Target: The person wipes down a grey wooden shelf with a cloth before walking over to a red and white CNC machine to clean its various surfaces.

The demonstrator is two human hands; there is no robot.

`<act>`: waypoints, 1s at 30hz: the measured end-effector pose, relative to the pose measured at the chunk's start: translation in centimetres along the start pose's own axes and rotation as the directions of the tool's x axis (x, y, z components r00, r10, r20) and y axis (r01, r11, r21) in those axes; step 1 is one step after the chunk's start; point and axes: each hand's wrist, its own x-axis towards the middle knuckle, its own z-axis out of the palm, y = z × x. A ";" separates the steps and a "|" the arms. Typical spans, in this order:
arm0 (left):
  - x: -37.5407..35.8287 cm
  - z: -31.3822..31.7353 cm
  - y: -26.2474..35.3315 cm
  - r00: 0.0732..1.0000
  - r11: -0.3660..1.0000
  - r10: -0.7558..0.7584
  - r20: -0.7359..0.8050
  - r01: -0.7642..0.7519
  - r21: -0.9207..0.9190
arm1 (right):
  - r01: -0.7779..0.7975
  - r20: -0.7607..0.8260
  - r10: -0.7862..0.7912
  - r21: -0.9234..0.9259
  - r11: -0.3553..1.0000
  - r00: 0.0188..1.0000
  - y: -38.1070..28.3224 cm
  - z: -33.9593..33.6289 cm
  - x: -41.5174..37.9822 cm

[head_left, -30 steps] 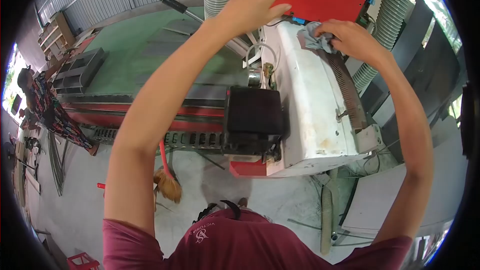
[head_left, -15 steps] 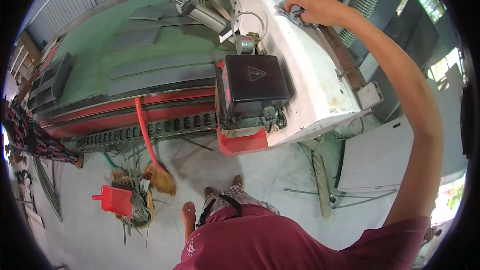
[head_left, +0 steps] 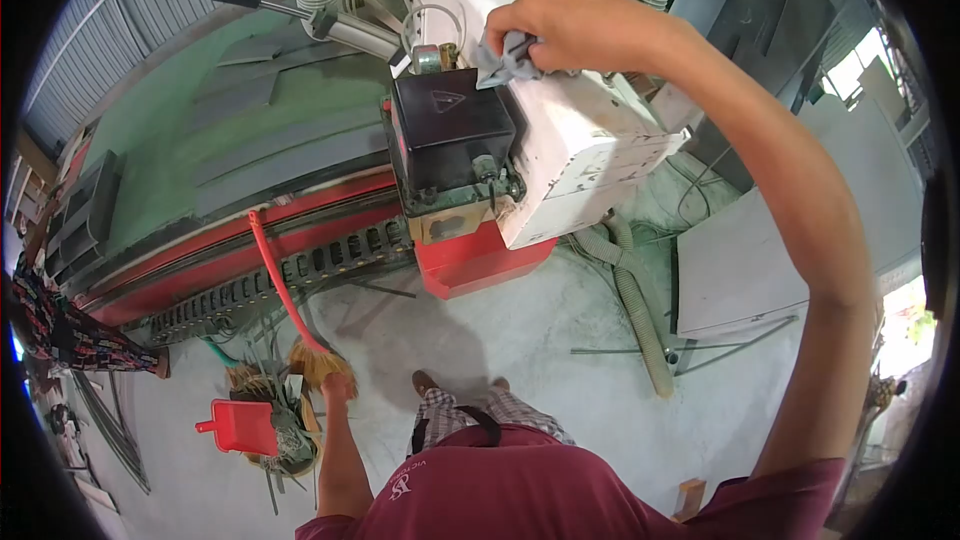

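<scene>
My right hand (head_left: 575, 28) is closed around a crumpled grey cloth (head_left: 508, 62). The cloth touches the white machine housing (head_left: 585, 125), close to the far corner of a black cover (head_left: 455, 125) marked with a warning triangle. My left hand (head_left: 338, 388) hangs low at my side, apart from the machine. In the view it overlaps the bristles of a broom (head_left: 318, 362) with a red handle; its fingers are too small to make out.
Left of the housing, grey sheet pieces (head_left: 290, 145) lie on a green machine bed (head_left: 150, 130). A red dustpan (head_left: 243, 427) rests on a container of scraps. Hoses (head_left: 640, 330) and rods lie on the floor at right. Another person's patterned clothing (head_left: 75, 330) shows far left.
My right hand and the cloth have moved along the white housing to beside the black cover. My left arm has swung further into view. The camera view has shifted.
</scene>
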 end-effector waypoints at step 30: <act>-9.8 -59.1 35.2 0.264 0.634 -0.280 -0.923 -0.671 -0.385 | -0.140 -0.038 0.564 0.953 0.268 0.825 -3.9 20.1 -40.1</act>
